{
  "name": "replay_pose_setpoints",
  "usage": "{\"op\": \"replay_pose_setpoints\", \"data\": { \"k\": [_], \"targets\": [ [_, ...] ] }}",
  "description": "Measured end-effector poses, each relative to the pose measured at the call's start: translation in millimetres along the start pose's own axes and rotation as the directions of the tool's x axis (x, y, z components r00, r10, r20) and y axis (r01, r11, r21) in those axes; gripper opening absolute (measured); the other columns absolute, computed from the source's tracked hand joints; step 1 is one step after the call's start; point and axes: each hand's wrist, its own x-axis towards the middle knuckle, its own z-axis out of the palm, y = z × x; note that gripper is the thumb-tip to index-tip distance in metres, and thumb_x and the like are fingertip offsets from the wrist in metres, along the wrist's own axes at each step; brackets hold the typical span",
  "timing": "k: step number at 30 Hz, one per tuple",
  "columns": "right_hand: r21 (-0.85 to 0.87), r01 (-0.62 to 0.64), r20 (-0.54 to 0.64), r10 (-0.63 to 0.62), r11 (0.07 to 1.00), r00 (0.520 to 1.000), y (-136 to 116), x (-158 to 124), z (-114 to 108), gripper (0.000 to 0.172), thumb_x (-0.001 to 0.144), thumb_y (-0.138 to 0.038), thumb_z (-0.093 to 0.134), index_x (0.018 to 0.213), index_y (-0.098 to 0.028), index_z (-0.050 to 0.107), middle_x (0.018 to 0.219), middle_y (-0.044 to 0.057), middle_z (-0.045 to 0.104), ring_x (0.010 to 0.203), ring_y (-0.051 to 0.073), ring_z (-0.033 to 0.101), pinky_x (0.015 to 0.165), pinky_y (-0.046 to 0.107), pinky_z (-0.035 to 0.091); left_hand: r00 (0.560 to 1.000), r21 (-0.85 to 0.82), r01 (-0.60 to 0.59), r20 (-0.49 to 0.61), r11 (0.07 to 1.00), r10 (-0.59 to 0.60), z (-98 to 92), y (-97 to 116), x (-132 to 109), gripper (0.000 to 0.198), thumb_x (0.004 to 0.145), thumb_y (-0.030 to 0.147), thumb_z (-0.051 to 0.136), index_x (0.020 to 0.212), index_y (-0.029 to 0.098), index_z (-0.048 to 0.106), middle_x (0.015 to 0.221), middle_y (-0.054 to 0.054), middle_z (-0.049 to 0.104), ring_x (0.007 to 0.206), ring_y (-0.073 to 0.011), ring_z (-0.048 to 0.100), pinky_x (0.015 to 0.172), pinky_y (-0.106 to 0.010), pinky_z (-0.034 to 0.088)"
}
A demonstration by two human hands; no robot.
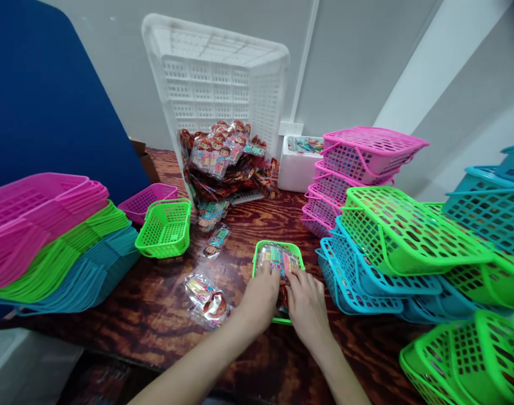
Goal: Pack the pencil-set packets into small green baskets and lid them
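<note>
A small green plastic basket (298, 248) sits on the table in front of me, with clear plastic packets inside. On top lies a clear packet of coloured sticks (277, 254), pale and pink ones among them. My left hand (263, 289) grips this packet from its near left side, fingers closed and pressed onto it. My right hand (305, 292) closes on the packet's right side, fingers bent. The packet's near end and the basket's lower contents are mostly hidden beneath both hands. Left of the basket lie loose doll-printed packets (208, 298) on the tabletop.
A white crate (214, 42) tipped on its side spills doll packets. Nested pink, green and blue baskets (49, 242) stand left, near a green basket (166, 228). Filled baskets (409, 225) are stacked right. A white foam box (299, 169) stands behind on the wooden table (151, 320).
</note>
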Motion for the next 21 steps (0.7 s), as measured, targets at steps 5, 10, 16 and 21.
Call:
{"op": "replay_pose_setpoints", "data": {
  "k": [5, 10, 16, 21],
  "targets": [
    [0.019, -0.022, -0.008, 0.022, 1.000, 1.000, 2, 0, 4, 0.033, 0.099, -0.015, 0.039, 0.124, -0.017, 0.061, 0.124, 0.013, 0.064, 0.110, 0.028, 0.055, 0.091, 0.043, 0.041, 0.999, 0.089, -0.030, -0.032, 0.996, 0.033, 8.1, 6, 1, 0.033, 0.089, -0.002, 0.045, 0.116, 0.012, 0.058, 0.111, -0.015, 0.060, 0.113, -0.0285, 0.060, 0.092, -0.039, 0.053],
    [0.066, -0.023, 0.029, 0.021, 0.998, 0.999, 16, 16, 4, 0.033, 0.099, -0.017, 0.041, 0.125, -0.020, 0.060, 0.125, 0.011, 0.065, 0.110, 0.026, 0.056, 0.093, 0.042, 0.041, 0.999, 0.125, -0.026, -0.034, 0.992, 0.030, 13.0, 3, -6, 0.033, 0.086, -0.004, 0.044, 0.111, 0.011, 0.059, 0.108, -0.015, 0.060, 0.106, -0.0270, 0.061, 0.088, -0.037, 0.054],
    [0.054, 0.005, 0.007, -0.005, 0.999, 1.000, 19, 28, 11, 0.035, 0.100, -0.020, 0.039, 0.128, -0.019, 0.061, 0.125, 0.011, 0.066, 0.108, 0.025, 0.057, 0.094, 0.040, 0.041, 0.997, 0.122, -0.025, -0.067, 0.992, 0.033, 13.6, 3, -4, 0.034, 0.086, -0.005, 0.042, 0.110, 0.012, 0.058, 0.107, -0.013, 0.060, 0.100, -0.0238, 0.063, 0.085, -0.033, 0.053],
    [-0.030, 0.058, -0.018, -0.059, 0.998, 0.998, 22, 21, 14, 0.046, 0.098, -0.017, 0.033, 0.138, -0.017, 0.055, 0.129, 0.013, 0.065, 0.111, 0.027, 0.058, 0.096, 0.044, 0.042, 0.993, 0.096, -0.067, -0.088, 0.993, 0.075, 17.6, 3, -7, 0.032, 0.088, -0.002, 0.043, 0.113, 0.008, 0.060, 0.107, -0.018, 0.063, 0.107, -0.0291, 0.062, 0.086, -0.038, 0.054]
  ]
}}
